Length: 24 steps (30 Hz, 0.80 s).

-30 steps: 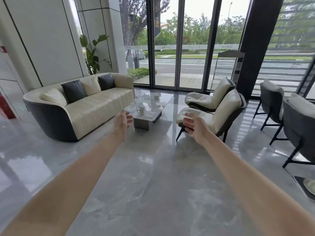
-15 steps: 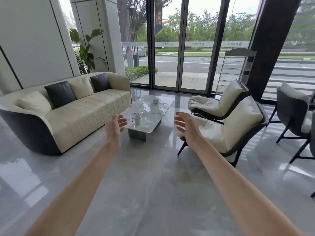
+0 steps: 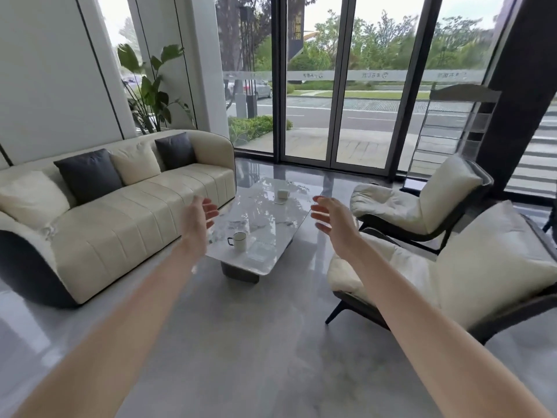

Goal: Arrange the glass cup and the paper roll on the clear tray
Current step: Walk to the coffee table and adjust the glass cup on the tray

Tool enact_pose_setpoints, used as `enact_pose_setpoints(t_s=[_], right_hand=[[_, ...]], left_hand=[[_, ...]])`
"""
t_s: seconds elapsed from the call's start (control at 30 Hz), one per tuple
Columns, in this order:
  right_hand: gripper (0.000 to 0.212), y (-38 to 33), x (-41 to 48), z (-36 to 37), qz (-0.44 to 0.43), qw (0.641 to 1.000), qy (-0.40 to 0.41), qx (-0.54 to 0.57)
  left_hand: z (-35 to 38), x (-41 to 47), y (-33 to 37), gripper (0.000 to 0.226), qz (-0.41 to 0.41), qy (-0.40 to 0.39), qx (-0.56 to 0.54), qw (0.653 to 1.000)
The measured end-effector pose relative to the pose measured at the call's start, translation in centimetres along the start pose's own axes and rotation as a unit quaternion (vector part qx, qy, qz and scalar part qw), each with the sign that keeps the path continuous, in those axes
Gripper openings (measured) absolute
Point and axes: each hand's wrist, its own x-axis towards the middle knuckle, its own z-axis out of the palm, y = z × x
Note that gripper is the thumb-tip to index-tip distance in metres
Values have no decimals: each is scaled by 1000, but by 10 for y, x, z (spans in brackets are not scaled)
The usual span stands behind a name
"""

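Observation:
A low glossy white coffee table [image 3: 272, 260] stands ahead on the floor. A cup with a dark handle [image 3: 238, 241] sits near its front left corner. A small white roll-like object [image 3: 282, 194] rests at the far end. A clear tray may lie beside the cup [image 3: 261, 250], but reflections make it hard to tell. My left hand [image 3: 197, 220] and my right hand [image 3: 333, 220] are stretched out in front of me in the air, fingers apart, holding nothing, short of the table.
A cream sofa [image 3: 120, 218] with dark and cream cushions stands left of the table. Two cream lounge chairs [image 3: 422, 206] [image 3: 470, 276] stand on the right. A potted plant [image 3: 150, 95] and glass doors [image 3: 340, 86] are behind. The floor is polished grey stone.
The view has moved closer to the coffee table and turned a little left. Both hands stay raised and apart, holding nothing.

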Motion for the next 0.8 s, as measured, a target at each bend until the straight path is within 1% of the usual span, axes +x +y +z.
enact_pose_setpoints(t_s=[0.13, 0.23, 0.43, 0.57, 0.7, 0.8], right_hand=[[17, -5, 126, -1, 14, 1000, -27, -3], [16, -4, 208, 2, 21, 999, -38, -8], [21, 24, 362, 19, 36, 997, -68, -21], [19, 40, 475, 36, 35, 996, -74, -21], [14, 30, 588, 55, 31, 996, -81, -25], [15, 19, 668, 70, 25, 996, -88, -21]], left_hand=[[67, 91, 6, 27, 5, 19, -14, 1000], [101, 152, 1, 26, 1, 42, -20, 999], [150, 278, -36, 25, -16, 91, -29, 995], [189, 384, -54, 23, -27, 115, -37, 992], [240, 493, -42, 25, -27, 119, -43, 992], [274, 563, -26, 25, -13, 126, -49, 991]])
